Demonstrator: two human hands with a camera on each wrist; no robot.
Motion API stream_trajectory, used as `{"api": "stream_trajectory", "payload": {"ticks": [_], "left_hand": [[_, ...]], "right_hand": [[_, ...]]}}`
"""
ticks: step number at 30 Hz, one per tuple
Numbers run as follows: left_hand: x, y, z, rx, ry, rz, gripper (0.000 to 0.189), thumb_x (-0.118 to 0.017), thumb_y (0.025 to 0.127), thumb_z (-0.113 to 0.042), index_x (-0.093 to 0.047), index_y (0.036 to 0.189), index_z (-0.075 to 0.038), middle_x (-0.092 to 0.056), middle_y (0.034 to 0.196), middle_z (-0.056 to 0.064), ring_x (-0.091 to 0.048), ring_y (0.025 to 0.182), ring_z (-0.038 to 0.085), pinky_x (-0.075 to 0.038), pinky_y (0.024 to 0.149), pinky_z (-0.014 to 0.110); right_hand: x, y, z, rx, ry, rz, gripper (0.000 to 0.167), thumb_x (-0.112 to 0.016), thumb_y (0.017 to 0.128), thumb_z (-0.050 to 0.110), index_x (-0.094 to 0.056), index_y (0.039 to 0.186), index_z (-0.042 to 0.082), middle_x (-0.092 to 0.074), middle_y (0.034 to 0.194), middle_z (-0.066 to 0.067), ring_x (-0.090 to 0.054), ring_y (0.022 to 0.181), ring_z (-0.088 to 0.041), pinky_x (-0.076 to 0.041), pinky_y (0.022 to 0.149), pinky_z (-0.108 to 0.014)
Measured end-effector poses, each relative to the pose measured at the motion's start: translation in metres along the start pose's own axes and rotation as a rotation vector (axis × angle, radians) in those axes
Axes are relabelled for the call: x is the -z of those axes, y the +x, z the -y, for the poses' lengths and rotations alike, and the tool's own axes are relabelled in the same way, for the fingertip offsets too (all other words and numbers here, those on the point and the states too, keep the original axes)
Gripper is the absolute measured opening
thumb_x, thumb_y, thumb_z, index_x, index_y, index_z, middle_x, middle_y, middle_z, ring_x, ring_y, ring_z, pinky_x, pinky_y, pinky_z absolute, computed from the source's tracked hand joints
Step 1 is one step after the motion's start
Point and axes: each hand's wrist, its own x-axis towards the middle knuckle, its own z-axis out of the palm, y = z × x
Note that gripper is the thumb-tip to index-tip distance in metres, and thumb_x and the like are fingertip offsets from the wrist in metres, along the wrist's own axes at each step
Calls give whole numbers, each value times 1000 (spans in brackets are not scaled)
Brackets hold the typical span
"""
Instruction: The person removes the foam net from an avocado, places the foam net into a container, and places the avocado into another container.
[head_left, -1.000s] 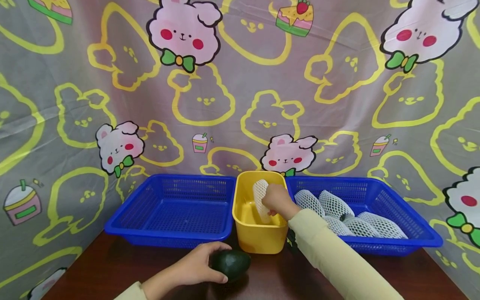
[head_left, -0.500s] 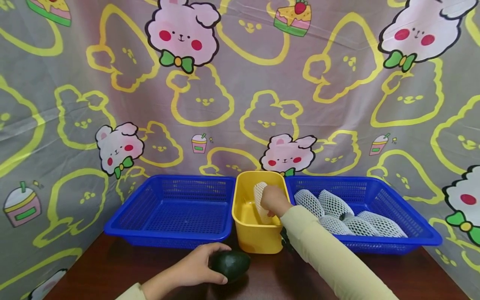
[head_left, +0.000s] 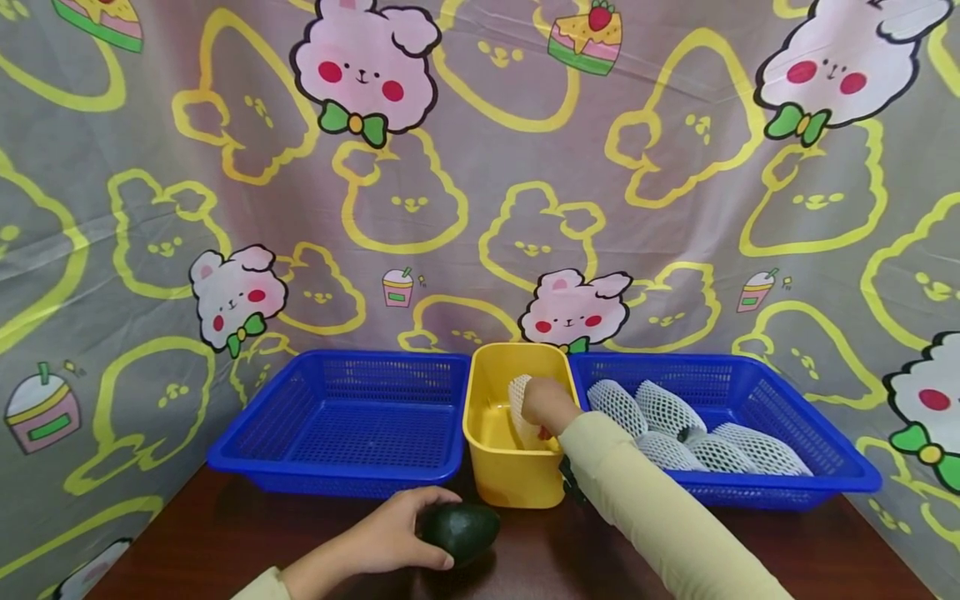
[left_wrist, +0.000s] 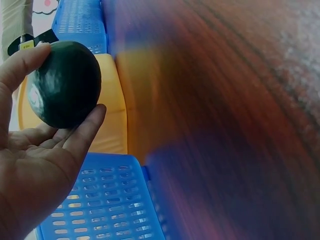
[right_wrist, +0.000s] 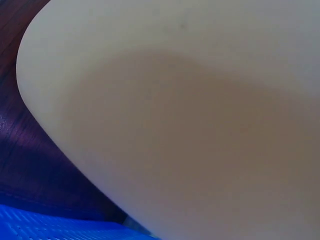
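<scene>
Left-hand grip: curled by the left hand (head_left: 397, 533) round a dark green, smooth, egg-shaped fruit (head_left: 463, 533), thumb against near side, fingers against far side; spread about as wide as the fruit.
Right-hand grip: curled at the right hand (head_left: 551, 406) beside a white, tube-shaped foam-mesh sleeve (head_left: 521, 404), apparently pinching it; fingertips mostly hidden, exact contact not readable.
Bare fruit: in front of a yellow, deep, rounded plastic bin (head_left: 519, 483), low over or on a dark reddish-brown wooden table (head_left: 187, 542); contact with tabletop uncertain.
Mesh sleeve: inside the bin, near-upright, slightly tilted; seemingly without contents.
Baskets: one blue, perforated, rectangular plastic basket (head_left: 337, 479) left of the bin; one matching blue plastic basket (head_left: 840, 482) to its right.
Netted pieces: five white-meshed, oval pieces (head_left: 722, 454) in the right-hand basket, dark green through the mesh.
Done: judged part-way; five pieces apparently sleeved and set down.
Left: held fruit not yet sleeved; total remaining impossible to tell.
</scene>
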Motion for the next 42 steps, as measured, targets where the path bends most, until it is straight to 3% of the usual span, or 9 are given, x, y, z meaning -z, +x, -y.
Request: {"api": "stream_trajectory", "payload": {"ticks": [7,11,21,26,29,36,42], "left_hand": [[1,-2,0,15,4,2,59,-85,70,-20,-59,122,-6,-63,108,-2,-60,94,8,-51,76,25],[1,-2,0,21,-9,4,60,-85,70,-17,-59,122,-6,-63,109,0,-60,93,8,-52,75,25],[2,-4,-1,20,-41,6,59,-84,70,-13,-58,122,-5,-63,109,2,-60,94,9,-52,75,25],[4,-5,-4,21,-41,12,59,-84,70,-14,-58,122,-4,-63,109,2,-60,95,9,-52,75,25],[6,-5,-6,24,-44,17,59,-84,71,-16,-58,123,-3,-63,109,2,-61,96,10,-52,76,25],[9,-6,-8,36,-57,15,60,-84,71,-14,-57,124,-2,-63,111,4,-61,97,11,-52,76,24],[10,-9,-13,8,-71,14,60,-84,71,-11,-57,124,-1,-63,111,6,-62,95,10,-53,76,24]], "right_hand": [[-3,4,0,-41,9,27,8,-60,89,-6,-60,97,-7,-59,81,-19,-62,50,-26,-53,46,-32],[-6,6,-1,-23,-35,34,8,-60,88,-7,-59,96,-7,-57,79,-20,-62,49,-26,-53,45,-33],[-1,-5,0,78,-130,9,2,-62,85,-3,-62,87,-2,-57,78,-14,-57,60,-25,-51,49,-31],[9,-14,5,184,-297,-43,9,-59,81,-2,-58,73,2,-48,68,-9,-46,61,-21,-38,53,-26],[13,-17,8,224,-333,-62,12,-58,80,-3,-55,69,4,-44,66,-7,-41,62,-20,-33,55,-28],[22,-24,8,240,-236,-60,10,-65,83,5,-59,75,4,-49,67,-6,-47,63,-21,-41,59,-28],[30,-33,6,302,-195,-87,20,-70,86,15,-56,76,4,-49,66,-5,-49,62,-20,-45,61,-30]]}}
